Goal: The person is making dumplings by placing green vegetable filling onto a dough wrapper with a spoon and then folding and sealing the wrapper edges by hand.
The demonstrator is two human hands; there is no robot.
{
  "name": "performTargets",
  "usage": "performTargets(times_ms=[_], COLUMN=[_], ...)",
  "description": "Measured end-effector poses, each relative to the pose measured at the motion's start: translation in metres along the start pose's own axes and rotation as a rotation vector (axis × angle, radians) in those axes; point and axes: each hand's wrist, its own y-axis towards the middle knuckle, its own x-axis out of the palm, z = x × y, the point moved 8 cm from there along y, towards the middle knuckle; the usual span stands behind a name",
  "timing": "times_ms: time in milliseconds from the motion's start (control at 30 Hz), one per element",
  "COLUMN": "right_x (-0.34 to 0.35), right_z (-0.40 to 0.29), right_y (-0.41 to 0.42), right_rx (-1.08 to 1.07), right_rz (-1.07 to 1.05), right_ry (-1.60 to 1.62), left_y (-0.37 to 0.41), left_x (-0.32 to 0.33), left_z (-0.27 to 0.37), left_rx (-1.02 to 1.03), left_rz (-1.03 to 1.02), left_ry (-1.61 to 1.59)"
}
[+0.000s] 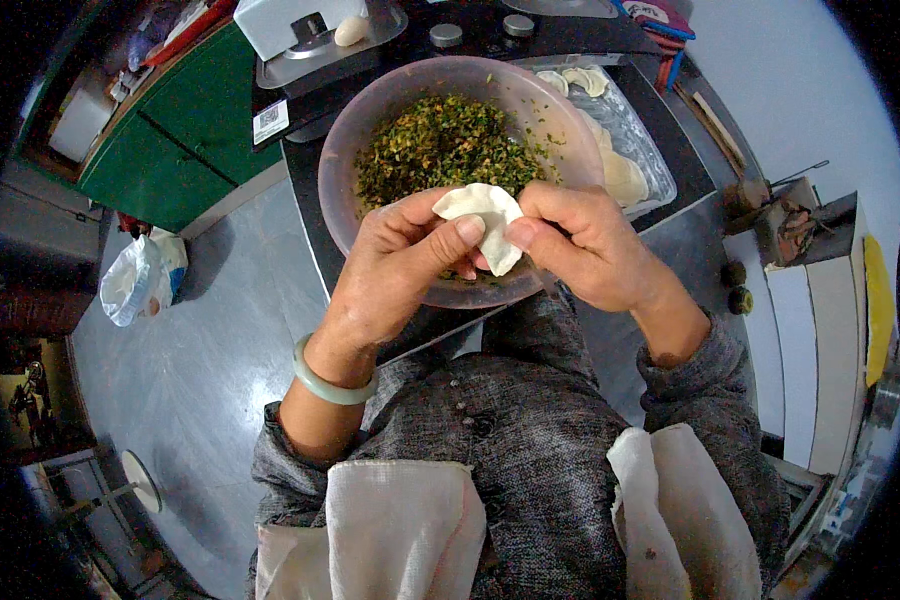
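A folded, half-moon dumpling (pixel 487 217) of pale dough is held above the near side of a large translucent pink bowl (pixel 337 172). My left hand (pixel 412 247), with a pale green bangle (pixel 334 384) at the wrist, grips it from the left, thumb on top. My right hand (pixel 585 236) pinches its right edge between thumb and forefinger. Chopped green and brown filling (pixel 446 146) lies in the bowl. To the right, partly behind the bowl, is a clear floured tray (pixel 649 142) with several dumplings (pixel 586 80) at its far end and dough wrappers (pixel 624 178) nearer.
Beyond the bowl, an egg (pixel 351 31) sits on a metal surface beside a white box (pixel 277 26). The dark table's right edge (pixel 679 206) shows past the tray. Green cabinets (pixel 172 142) and a plastic bag (pixel 131 281) are at left; white boxes (pixel 810 360) stand at right.
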Motion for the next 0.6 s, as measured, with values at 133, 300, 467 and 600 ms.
performTargets(times_ms=[133, 300, 467, 600], right_x=[-0.0017, 0.0015, -0.0015, -0.0041], right_z=[0.0088, 0.0063, 0.0050, 0.0095], right_y=[-0.0034, -0.0048, -0.0045, -0.0058], right_rx=[0.108, 0.038, 0.015, 0.085], right_rz=[0.008, 0.010, 0.024, 0.079], right_ry=[0.046, 0.033, 0.031, 0.041], left_y=[0.0005, 0.0007, 0.0009, -0.0002], left_x=[0.0013, 0.0002, 0.0053, 0.0048], left_z=[0.0033, 0.0007, -0.0021, 0.0018], left_rx=[0.022, 0.045, 0.003, 0.037], left_rz=[0.043, 0.034, 0.031, 0.083], left_ry=[-0.050, -0.065, -0.069, -0.117])
